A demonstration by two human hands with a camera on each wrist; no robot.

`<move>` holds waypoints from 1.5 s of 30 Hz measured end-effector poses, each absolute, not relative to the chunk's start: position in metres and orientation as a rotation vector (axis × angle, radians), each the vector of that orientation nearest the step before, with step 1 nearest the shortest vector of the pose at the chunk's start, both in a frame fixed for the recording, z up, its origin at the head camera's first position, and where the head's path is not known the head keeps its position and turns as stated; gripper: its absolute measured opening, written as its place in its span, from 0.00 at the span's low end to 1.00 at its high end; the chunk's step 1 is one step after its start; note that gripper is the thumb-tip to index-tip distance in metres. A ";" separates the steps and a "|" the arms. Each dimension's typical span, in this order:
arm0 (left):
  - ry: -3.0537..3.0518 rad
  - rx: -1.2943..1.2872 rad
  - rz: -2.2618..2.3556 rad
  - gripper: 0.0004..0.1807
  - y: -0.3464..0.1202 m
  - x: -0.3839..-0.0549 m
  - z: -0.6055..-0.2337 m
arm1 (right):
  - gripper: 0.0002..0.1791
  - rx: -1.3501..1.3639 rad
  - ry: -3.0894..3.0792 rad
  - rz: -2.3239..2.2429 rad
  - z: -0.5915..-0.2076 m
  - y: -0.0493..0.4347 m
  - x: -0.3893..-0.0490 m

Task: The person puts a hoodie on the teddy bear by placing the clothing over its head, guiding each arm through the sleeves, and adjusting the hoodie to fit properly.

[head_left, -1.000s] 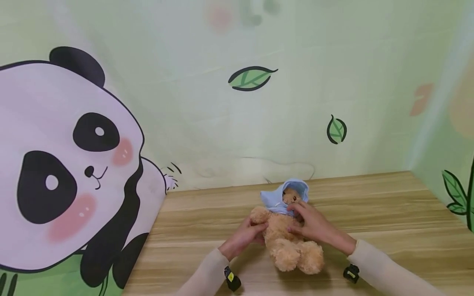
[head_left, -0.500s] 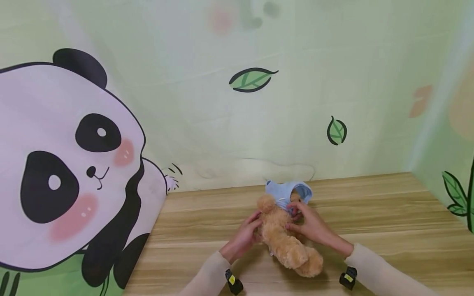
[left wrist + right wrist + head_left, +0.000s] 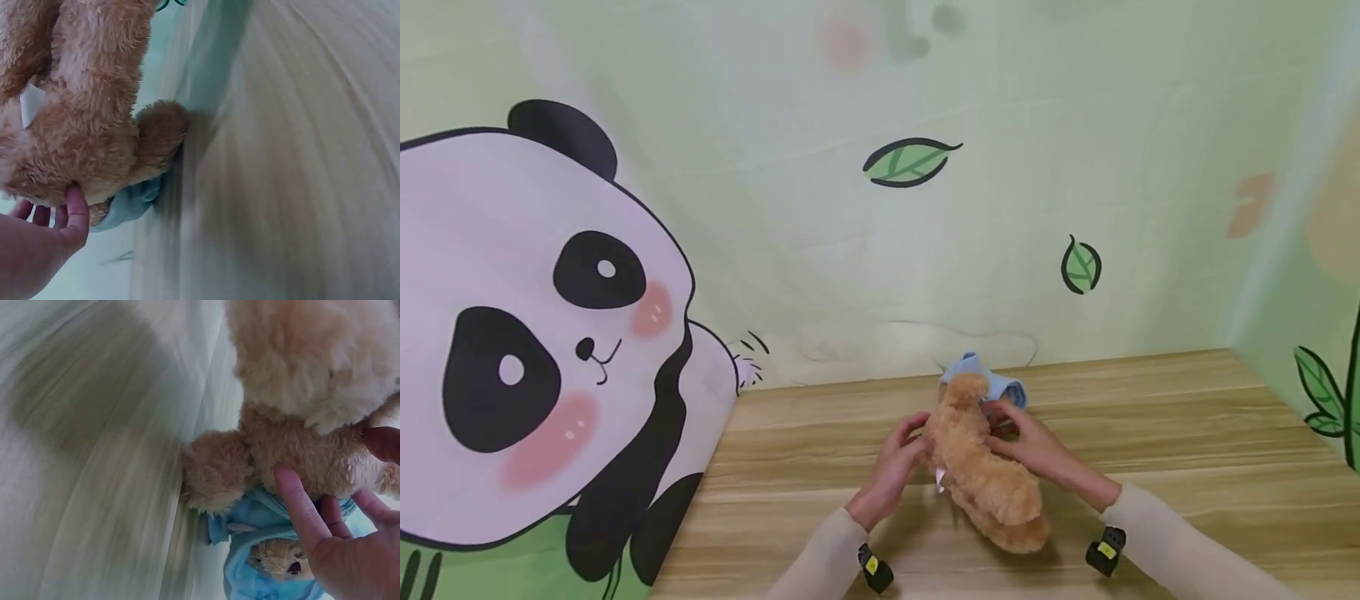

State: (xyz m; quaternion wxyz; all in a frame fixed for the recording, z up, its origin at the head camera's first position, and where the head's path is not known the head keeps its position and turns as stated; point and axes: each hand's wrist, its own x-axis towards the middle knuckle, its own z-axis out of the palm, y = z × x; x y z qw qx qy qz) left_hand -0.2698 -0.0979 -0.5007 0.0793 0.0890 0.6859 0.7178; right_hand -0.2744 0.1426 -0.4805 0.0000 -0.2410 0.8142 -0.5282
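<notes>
A light brown plush teddy bear is on its side on the wooden table, its legs toward me. Its blue hood lies at the far end, and the face shows inside that hood in the right wrist view. My left hand holds the bear's back, with the thumb pressed into the fur. On the front side, my right hand grips the body, fingers spread over the chest near the hood. A small white tag hangs from the bear's lower back.
The wooden tabletop extends on both sides of the bear. Behind it stands a pale green backdrop with printed leaves. A large printed panda covers the left side. Each sleeve has a small black device near it.
The bear has been rolled from its back onto its side, its front turning to the right. Its face has gone out of the head view and the white tag has appeared. Both hands stay on it.
</notes>
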 end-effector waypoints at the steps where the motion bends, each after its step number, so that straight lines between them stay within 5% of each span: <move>1: 2.057 0.262 2.140 0.28 -0.098 -0.270 -0.501 | 0.22 -0.745 2.543 -1.663 -0.480 0.143 -0.275; 8: 2.040 0.248 2.105 0.27 -0.096 -0.267 -0.501 | 0.26 -0.569 2.300 -1.765 -0.478 0.145 -0.275; 16: 2.376 0.450 1.987 0.23 -0.095 -0.272 -0.474 | 0.42 -0.478 1.994 -1.984 -0.477 0.145 -0.274; 24: 2.698 0.598 1.584 0.21 -0.091 -0.271 -0.461 | 0.35 -0.264 1.979 -1.982 -0.482 0.153 -0.279; 30: 2.581 0.642 1.704 0.19 -0.091 -0.271 -0.472 | 0.27 -0.202 2.318 -1.845 -0.485 0.166 -0.283; 45: 2.785 0.670 1.342 0.19 -0.093 -0.337 -0.466 | 0.11 -0.538 2.867 -1.341 -0.466 0.176 -0.315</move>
